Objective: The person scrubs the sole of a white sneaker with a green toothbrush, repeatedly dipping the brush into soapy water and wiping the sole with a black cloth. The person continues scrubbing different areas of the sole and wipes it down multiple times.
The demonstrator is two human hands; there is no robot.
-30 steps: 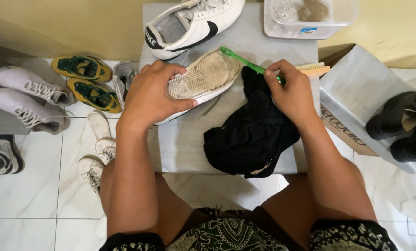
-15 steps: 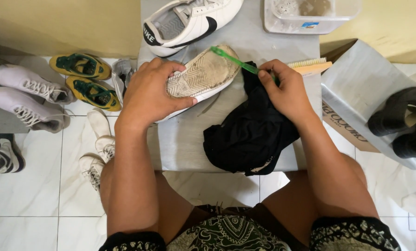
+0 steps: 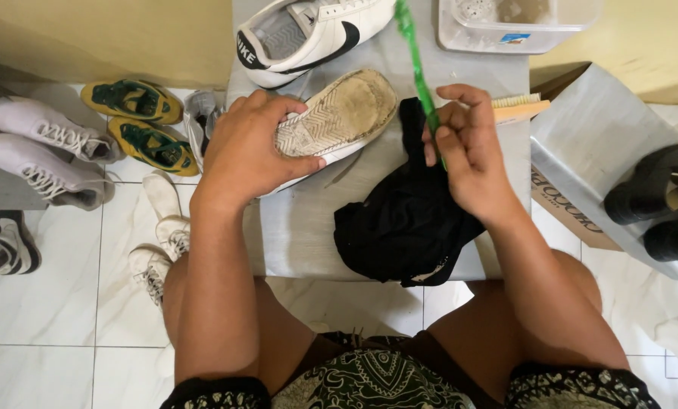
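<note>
- Shoe [image 3: 337, 121] first: your left hand [image 3: 252, 148] holds a white one flat on the grey worktop [image 3: 301, 227], turned over so the dirty sole faces up.
- Your left fingers [image 3: 301, 160] are curled and clamped over the heel half of that sole, with the thumb pressed along the near edge.
- Your right hand [image 3: 468, 151] holds a thin green toothbrush [image 3: 415, 53]. Those fingers are pinched tight on the lower part of the handle, and the brush end points up and away from you.
- The shoe looks light, I think. Its sole should feel stiff and bumpy, so it gives a good grip. The cloth top is soft, so hold it by the sole and the sides.
- The toothbrush looks very light and a bit bendy, and it may be slippery if wet. Hold it low on the handle, as you do now.
- A black cloth [image 3: 407, 220] lies crumpled on the worktop, just under your right hand.
- A wooden scrub brush [image 3: 517, 107] peeks out behind your right hand.
- A second white shoe [image 3: 309, 34] with a black mark sits farther back, and a clear tub [image 3: 521, 23] stands beside it.
- More shoes lie on the floor to your left, such as a yellow and green pair [image 3: 138, 121].
</note>
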